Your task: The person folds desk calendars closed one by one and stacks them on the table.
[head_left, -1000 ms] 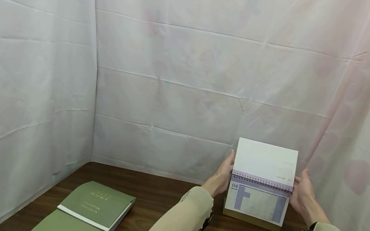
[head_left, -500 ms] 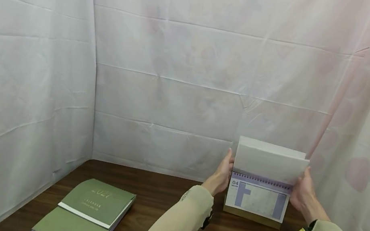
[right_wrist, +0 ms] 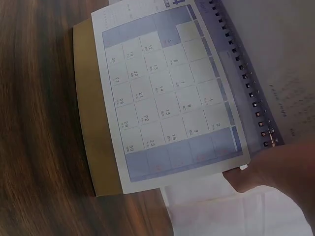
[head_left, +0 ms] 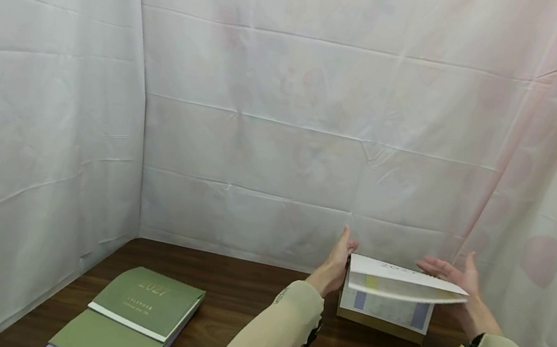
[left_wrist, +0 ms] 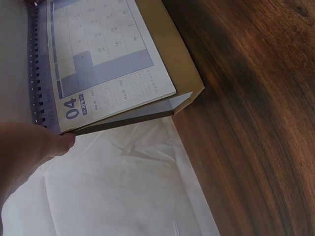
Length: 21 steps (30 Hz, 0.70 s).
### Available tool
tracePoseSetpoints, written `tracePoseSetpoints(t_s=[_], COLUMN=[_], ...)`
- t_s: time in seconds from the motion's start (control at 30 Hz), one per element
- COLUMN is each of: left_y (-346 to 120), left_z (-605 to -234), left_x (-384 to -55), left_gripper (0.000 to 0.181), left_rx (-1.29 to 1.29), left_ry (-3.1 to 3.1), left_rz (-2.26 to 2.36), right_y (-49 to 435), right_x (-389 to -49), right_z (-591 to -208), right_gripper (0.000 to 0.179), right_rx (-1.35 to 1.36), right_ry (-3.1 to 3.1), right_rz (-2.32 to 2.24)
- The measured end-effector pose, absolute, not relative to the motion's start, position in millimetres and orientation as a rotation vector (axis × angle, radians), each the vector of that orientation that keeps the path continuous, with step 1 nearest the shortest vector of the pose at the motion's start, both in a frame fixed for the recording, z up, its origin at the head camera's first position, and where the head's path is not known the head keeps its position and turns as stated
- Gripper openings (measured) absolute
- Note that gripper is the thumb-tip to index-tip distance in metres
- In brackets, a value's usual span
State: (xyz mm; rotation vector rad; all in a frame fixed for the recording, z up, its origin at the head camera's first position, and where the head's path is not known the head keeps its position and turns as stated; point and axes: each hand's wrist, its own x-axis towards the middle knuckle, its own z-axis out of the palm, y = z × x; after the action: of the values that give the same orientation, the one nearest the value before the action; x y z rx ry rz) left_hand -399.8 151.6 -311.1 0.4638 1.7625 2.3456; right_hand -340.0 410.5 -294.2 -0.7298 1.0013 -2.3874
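Observation:
A spiral-bound desk calendar (head_left: 391, 310) with a brown-gold stand is on the table at the right in the head view. Its April page shows a purple-and-white grid, and several top sheets swing loose over it, partly hiding the page. My left hand (head_left: 333, 265) holds the calendar's left side; in the left wrist view the thumb (left_wrist: 54, 145) lies at the corner by the spiral. At the right side my right hand (head_left: 468, 285) has its fingers extended behind the sheets, thumb up. The right wrist view shows its thumb (right_wrist: 256, 177) by the calendar's edge.
A green 2027 calendar (head_left: 143, 304) lies at the table's front left, with purple edges beneath it. Pale curtains (head_left: 263, 134) hang behind the dark wooden table (head_left: 239, 308) and on both sides. Each wrist wears a black strapped device.
The raised sheets have come forward and down over the April page. My right hand has loosened from the calendar's side and spread its fingers; the left hand stays nearly in place.

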Motion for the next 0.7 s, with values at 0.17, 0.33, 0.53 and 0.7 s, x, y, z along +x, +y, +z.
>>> tracePoseSetpoints(t_s=[0.17,0.33,0.53,0.7], left_y=[152.7,150.8,150.8,151.3], left_z=[-312.1,-311.6,-312.8,-313.2], left_x=[-399.6,-399.0,-399.1,-399.5], left_gripper=[0.090,0.091,0.088,0.083], left_rx=[0.463,0.473,0.485,0.517], left_ry=[1.753,1.791,1.852,1.871], left_rz=[2.342,2.312,2.268,2.253], right_y=[417.7,420.5,420.6,415.7], right_x=[-347.9,-344.4,-341.0,-338.5], right_z=[-294.3,-296.6,-300.1,-300.0], right_gripper=[0.128,0.106,0.093,0.081], right_rx=[-0.892,-0.941,-0.842,-0.591], right_ry=[0.832,1.407,1.698,1.869], right_rz=[-2.182,-2.187,-2.174,-2.203])
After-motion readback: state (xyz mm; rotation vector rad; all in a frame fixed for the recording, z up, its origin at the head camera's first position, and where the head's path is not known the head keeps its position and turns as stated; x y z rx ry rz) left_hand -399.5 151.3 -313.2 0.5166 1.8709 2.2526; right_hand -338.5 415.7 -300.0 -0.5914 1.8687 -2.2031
